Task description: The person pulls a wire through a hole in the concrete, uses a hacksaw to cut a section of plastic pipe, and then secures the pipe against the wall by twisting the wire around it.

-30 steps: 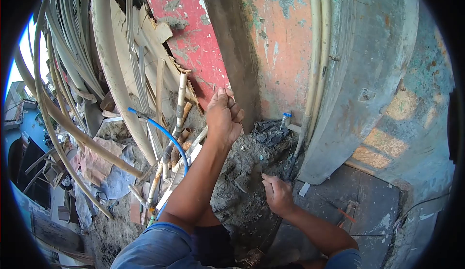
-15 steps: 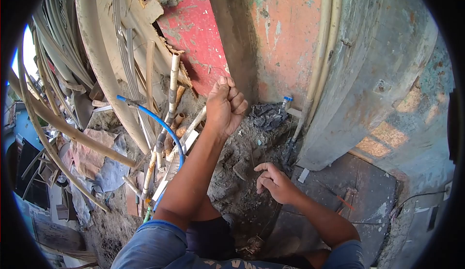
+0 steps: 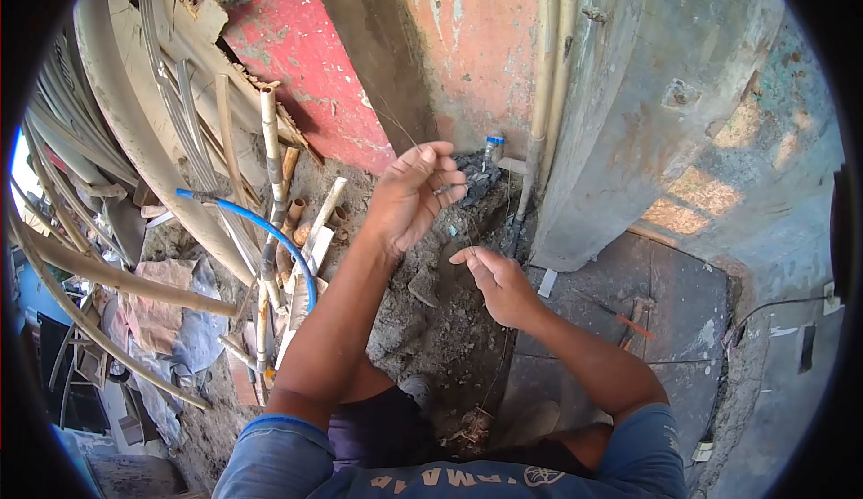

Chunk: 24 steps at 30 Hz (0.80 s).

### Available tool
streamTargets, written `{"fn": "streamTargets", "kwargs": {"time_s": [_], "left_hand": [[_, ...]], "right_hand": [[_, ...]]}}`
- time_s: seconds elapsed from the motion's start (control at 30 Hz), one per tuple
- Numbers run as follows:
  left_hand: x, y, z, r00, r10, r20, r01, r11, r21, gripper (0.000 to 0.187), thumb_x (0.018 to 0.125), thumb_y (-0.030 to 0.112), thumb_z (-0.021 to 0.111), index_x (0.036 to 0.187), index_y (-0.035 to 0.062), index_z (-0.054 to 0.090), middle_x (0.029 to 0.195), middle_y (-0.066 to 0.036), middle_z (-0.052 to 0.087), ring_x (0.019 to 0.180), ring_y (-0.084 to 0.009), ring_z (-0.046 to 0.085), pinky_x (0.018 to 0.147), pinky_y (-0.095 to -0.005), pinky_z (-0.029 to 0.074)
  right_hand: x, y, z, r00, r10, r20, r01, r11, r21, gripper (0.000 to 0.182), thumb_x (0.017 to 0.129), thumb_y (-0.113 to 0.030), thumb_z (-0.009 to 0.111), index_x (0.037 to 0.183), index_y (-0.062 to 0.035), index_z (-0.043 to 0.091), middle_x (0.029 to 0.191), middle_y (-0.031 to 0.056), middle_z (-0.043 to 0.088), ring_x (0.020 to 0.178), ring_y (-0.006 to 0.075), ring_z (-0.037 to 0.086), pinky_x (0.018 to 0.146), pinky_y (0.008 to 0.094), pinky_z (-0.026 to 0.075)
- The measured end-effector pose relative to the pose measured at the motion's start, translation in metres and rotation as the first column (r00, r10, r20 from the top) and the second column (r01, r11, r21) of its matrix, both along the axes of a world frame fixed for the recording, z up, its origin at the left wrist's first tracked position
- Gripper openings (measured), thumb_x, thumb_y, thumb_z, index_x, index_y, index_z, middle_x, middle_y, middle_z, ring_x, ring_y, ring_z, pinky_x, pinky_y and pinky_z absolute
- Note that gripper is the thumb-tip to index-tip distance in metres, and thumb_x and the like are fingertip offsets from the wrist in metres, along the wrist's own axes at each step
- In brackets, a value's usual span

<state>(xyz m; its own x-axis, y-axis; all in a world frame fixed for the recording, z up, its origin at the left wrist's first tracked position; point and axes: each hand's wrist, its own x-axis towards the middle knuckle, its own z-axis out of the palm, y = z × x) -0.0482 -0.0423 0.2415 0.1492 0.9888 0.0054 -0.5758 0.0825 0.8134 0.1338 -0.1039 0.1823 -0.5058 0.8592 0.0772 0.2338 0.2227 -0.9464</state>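
A thin wire (image 3: 395,123) sticks up from between the thumb and forefinger of my left hand (image 3: 415,191). The other fingers of that hand are loosely curled, palm turned toward the right. Lower and to the right, my right hand (image 3: 496,285) is closed in a pinch, with a fine strand of the wire running near its fingertips and hanging below. The stretch between the two hands is too fine to follow clearly. Both hands are above the dug-up soil (image 3: 400,319), in front of a blue-handled tap (image 3: 493,141).
White pipes (image 3: 271,139), a blue hose (image 3: 261,222) and bamboo poles (image 3: 171,294) lie at left. A concrete pillar (image 3: 620,130) and two wall pipes (image 3: 550,58) rise at right. On the grey slab (image 3: 584,355) lies a tool with an orange handle (image 3: 635,325).
My left hand has loosened from a fist into a thumb-and-finger pinch. My right hand has risen toward it, its fingers drawn together. The camera view has shifted to the right.
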Motion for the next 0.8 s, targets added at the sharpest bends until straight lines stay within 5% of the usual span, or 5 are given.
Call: {"fn": "streamTargets", "kwargs": {"time_s": [0.2,0.37,0.5,0.67,0.8], "left_hand": [[0.003,0.004,-0.011,0.996,-0.088,0.025,0.087,0.995,0.054,0.026,0.094,0.021,0.059,0.114,0.0041,0.060,0.086,-0.001,0.059,0.083,-0.0155,0.060,0.079,-0.0342,0.051],[0.003,0.002,-0.009,0.978,-0.193,0.078,0.179,0.971,0.160,0.036,0.092,0.016,0.061,0.125,0.0033,0.056,0.088,-0.001,0.055,0.084,-0.0156,0.056,0.080,-0.0338,0.050],[0.003,-0.001,-0.004,0.964,-0.249,0.091,0.236,0.962,0.134,0.043,0.091,0.011,0.060,0.132,0.0020,0.050,0.089,-0.001,0.054,0.084,-0.0160,0.055,0.082,-0.0334,0.049],[0.002,-0.005,-0.005,0.866,-0.499,0.013,0.491,0.856,0.159,0.046,0.089,0.004,0.061,0.133,0.0010,0.049,0.095,-0.004,0.056,0.093,-0.0193,0.058,0.087,-0.0343,0.047],[0.000,-0.002,-0.013,0.866,-0.498,-0.042,0.498,0.855,0.142,0.044,0.090,0.005,0.060,0.132,0.0031,0.050,0.095,-0.006,0.059,0.091,-0.0204,0.061,0.082,-0.0341,0.051]], "right_hand": [[0.007,0.006,-0.005,0.986,-0.014,-0.169,0.005,0.999,-0.051,0.031,0.102,-0.025,0.039,0.107,-0.0030,0.061,0.058,-0.0002,0.044,0.050,0.0107,0.044,0.052,0.0288,0.039],[0.006,0.003,-0.006,0.823,0.045,-0.566,-0.313,0.868,-0.386,0.035,0.104,-0.027,0.036,0.111,0.0015,0.055,0.059,-0.0077,0.031,0.047,0.0016,0.028,0.044,0.0207,0.025],[0.007,0.003,-0.004,0.761,0.068,-0.645,-0.411,0.820,-0.398,0.035,0.104,-0.028,0.036,0.113,0.0024,0.051,0.059,-0.0080,0.027,0.047,0.0017,0.024,0.044,0.0210,0.023],[0.011,0.005,-0.001,0.587,-0.014,-0.810,-0.631,0.618,-0.468,0.034,0.103,-0.032,0.037,0.110,-0.0024,0.052,0.059,-0.0077,0.025,0.047,0.0031,0.022,0.044,0.0209,0.020],[0.013,0.007,-0.004,0.480,-0.023,-0.877,-0.745,0.518,-0.421,0.034,0.103,-0.035,0.037,0.109,-0.0047,0.052,0.058,-0.0076,0.024,0.046,0.0041,0.021,0.043,0.0213,0.020]]}}
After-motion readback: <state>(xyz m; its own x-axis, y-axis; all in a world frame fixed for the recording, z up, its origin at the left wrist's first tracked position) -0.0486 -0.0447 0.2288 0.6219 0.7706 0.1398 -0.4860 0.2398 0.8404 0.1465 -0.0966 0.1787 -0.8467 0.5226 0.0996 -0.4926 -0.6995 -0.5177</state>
